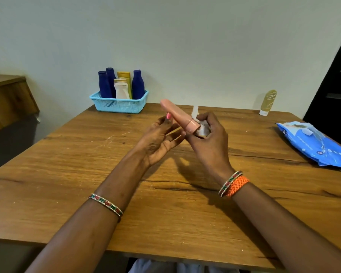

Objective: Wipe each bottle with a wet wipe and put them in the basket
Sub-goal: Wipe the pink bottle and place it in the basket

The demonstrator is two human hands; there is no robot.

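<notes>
Now right hand (209, 140) grips pink bottle (177, 115) and wipe (202, 129); left hand (159, 140) open.

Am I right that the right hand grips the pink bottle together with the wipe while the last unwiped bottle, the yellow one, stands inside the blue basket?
Not quite: the head view shows the yellow bottle standing on the table's far right, outside the blue basket. The right hand does grip the pink bottle with the wipe.

- Your right hand (211, 138) hides most of the wet wipe (202, 130) and the pink bottle's (180, 117) cap end.
- The basket (119, 104) wall covers the lower parts of its bottles.
- The frame's right edge cuts off the blue wipes pack (315, 143); its print is too small to read.
</notes>
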